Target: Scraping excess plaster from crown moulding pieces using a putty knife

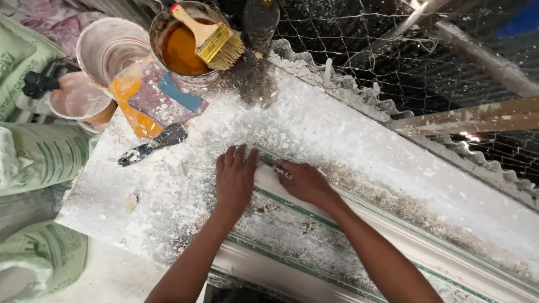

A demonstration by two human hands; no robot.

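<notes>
The left hand (pixel 236 178) lies flat and open on the long white plaster moulding (pixel 292 224) upon the dusty counter (pixel 168 185). The right hand (pixel 306 182) pinches a small thin tool (pixel 279 169). The moulding seems stiff, heavy and brittle; better to support it underneath.

Two bare forearms in view, no sleeves, no gloves. Left hand (pixel 234 178) and right hand (pixel 306 182) both without rings, watch or wristband as far as can be seen. Traces of pale dust on the fingers; nothing of the upper arms or of any clothing inside the frame.
</notes>
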